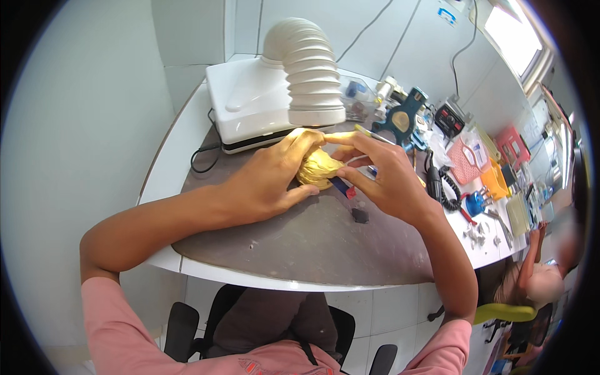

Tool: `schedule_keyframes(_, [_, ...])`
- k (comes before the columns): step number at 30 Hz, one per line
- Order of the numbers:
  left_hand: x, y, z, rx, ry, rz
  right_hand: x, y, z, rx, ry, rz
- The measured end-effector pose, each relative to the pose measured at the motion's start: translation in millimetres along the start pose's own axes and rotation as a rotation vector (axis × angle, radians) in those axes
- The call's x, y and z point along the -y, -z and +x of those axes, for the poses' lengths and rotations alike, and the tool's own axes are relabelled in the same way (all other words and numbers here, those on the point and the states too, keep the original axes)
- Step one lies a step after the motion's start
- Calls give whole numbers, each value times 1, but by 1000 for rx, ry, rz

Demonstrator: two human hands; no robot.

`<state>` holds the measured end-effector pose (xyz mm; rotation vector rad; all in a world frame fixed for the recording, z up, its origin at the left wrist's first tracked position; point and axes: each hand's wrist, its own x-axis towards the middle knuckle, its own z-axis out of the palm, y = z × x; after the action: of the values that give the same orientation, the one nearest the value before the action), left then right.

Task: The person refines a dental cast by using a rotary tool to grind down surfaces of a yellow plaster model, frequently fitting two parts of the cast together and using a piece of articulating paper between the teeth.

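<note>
Under the mouth of a white hose, a yellow lump with a ridged, folded surface (319, 167) is held just over the grey-brown mat. Its exact kind cannot be told. My left hand (275, 176) curls round its left side, fingers over the top and thumb at the lower edge. From the right, my right hand (386, 175) touches it with thumb and fingertips, the fingers arched over the far side. A dark blue strip with a red end (342, 187) shows below my right thumb. Near it a small black square piece (360, 215) lies on the mat.
A white machine (247, 94) with a ribbed hose (306, 69) stands behind my hands. To the right are a dark teal device (403, 119), a black coiled cord (449, 187), a pink basket (465, 159) and scattered small pieces (478, 236). Another person (531, 278) sits at far right.
</note>
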<state>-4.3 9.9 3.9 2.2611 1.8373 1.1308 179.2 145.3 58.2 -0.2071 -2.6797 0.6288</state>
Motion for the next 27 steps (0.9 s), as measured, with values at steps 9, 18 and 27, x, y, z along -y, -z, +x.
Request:
schedule_keyframes(9, [-2, 9, -1, 48, 280, -17, 3, 4, 5, 134, 14, -80])
schedule_keyframes(18, [15, -1, 0, -9, 323, -805, -2, -5, -5, -82, -101, 165])
schedule_keyframes(27, [12, 2, 4, 19, 525, -1241, -25, -22, -9, -126, -61, 457])
